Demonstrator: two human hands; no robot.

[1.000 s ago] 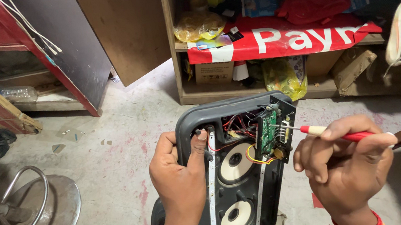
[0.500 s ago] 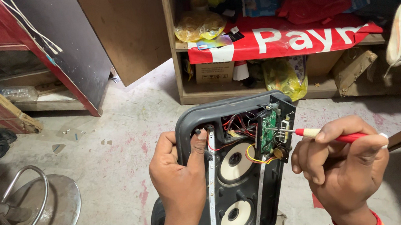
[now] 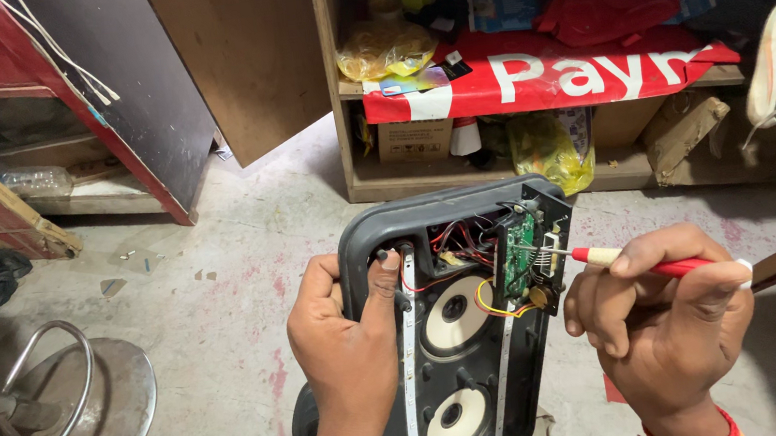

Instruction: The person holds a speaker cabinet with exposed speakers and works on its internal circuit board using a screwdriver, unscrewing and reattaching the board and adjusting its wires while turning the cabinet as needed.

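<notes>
the person's left hand grips the left edge of an opened speaker cabinet, fingers curled round the rim and the thumb pressed flat on the inner frame beside a pale strip. the right hand is closed around a red-handled screwdriver, held like a pen, its thin metal tip reaching into the upper right of the cabinet at a small green circuit board.

the speaker cabinet stands propped on the concrete floor between the two hands, tilted slightly to the right, its cover already off: two round speaker cones lie bare, one above the other, and red, black and yellow wires run loose in the top compartment. judged from this, the opening up is done and the work is now at the board itself; whether the tip sits on a screw or a contact is too small to tell. the board looks still seated in place and the wires still attached.

to the left lies a round metal base with a loop handle. further back, a wooden shelf unit holds yellow plastic bags, cartons and a red banner.
</notes>
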